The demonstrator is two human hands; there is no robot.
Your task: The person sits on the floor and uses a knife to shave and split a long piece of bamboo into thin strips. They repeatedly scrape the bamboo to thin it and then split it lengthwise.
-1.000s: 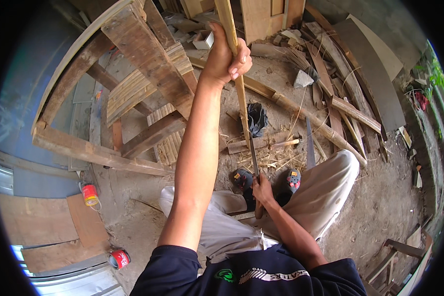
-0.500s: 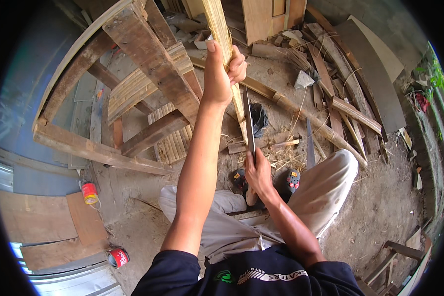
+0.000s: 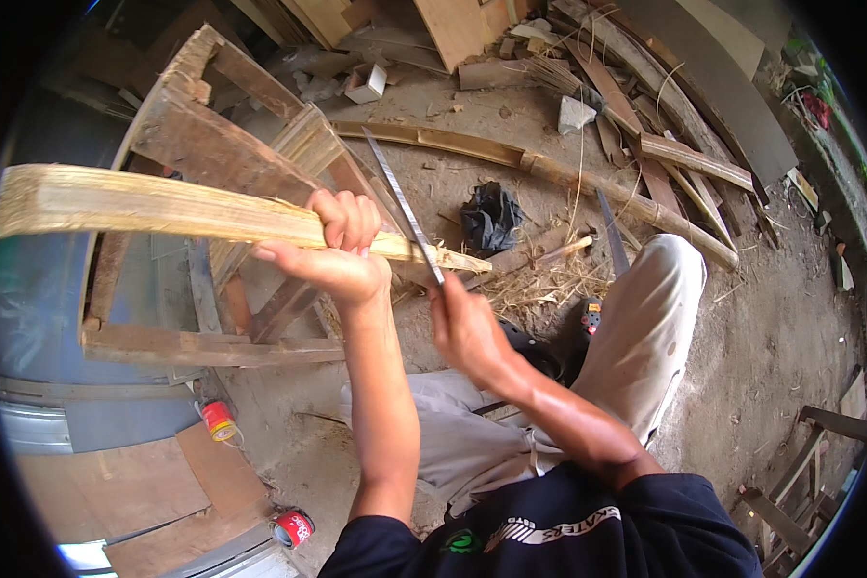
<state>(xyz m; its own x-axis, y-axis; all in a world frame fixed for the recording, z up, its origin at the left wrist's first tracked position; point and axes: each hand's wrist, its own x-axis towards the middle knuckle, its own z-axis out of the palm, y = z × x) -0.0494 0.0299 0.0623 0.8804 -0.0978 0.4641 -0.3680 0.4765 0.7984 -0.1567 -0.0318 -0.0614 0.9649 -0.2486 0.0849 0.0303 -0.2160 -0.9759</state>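
Note:
My left hand (image 3: 337,255) is wrapped round a long pale bamboo strip (image 3: 164,205), thumb along its lower edge. The strip lies nearly level, its wide end at the far left and its tapered, splintered tip pointing right. My right hand (image 3: 472,332) is closed on the handle of a long, narrow machete (image 3: 402,197), and the fingers hide most of that handle. The blade points up and away to the left. It crosses the strip close to the tapered tip; whether it bites into the fibre I cannot tell.
A wooden frame (image 3: 212,349) stands at the left. Beyond my feet lie shavings (image 3: 549,289), a black plastic bag (image 3: 491,217), a saw blade (image 3: 612,236) and a split bamboo pole (image 3: 588,181). Scrap boards (image 3: 694,159) pile up at far right. Two red cans (image 3: 292,528) sit lower left.
The bamboo strip has swung from nearly upright to nearly level, its wide end now at the left. The machete has tilted to the left, and my right hand has moved slightly up and left.

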